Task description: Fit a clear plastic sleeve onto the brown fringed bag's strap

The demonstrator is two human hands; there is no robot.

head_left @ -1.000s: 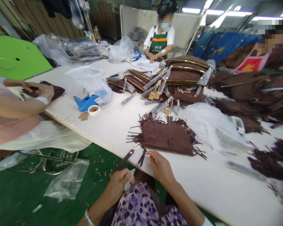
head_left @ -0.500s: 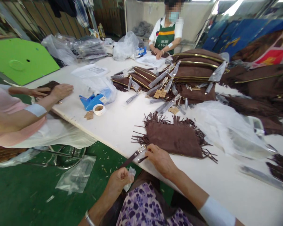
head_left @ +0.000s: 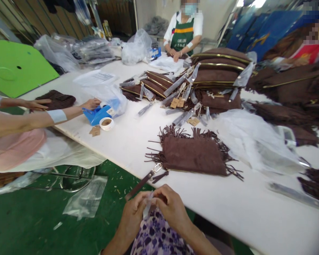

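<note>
**Both hands meet on a clear plastic strip at the counter edge**

The left hand point(head_left: 133, 217) and right hand point(head_left: 170, 209) are drawn together over the lap, just below the counter point(head_left: 228, 209) edge, and pinch a small clear plastic strip point(head_left: 146, 209) between their fingers. Just above them the brown wrist strap point(head_left: 140, 184) hangs over the counter edge, clipped by a metal ring to the brown fringed pouch point(head_left: 194, 156), which lies flat on the counter, apart from both hands. Behind it lie stacked brown pouches point(head_left: 215, 78) with gold trim and paper tags. To the left, a co-worker's hand point(head_left: 91, 103) touches a blue tape dispenser point(head_left: 97, 114), with a tape roll point(head_left: 106, 124) just beside it. Another person in a green apron point(head_left: 183, 35) stands at the far end.
</note>
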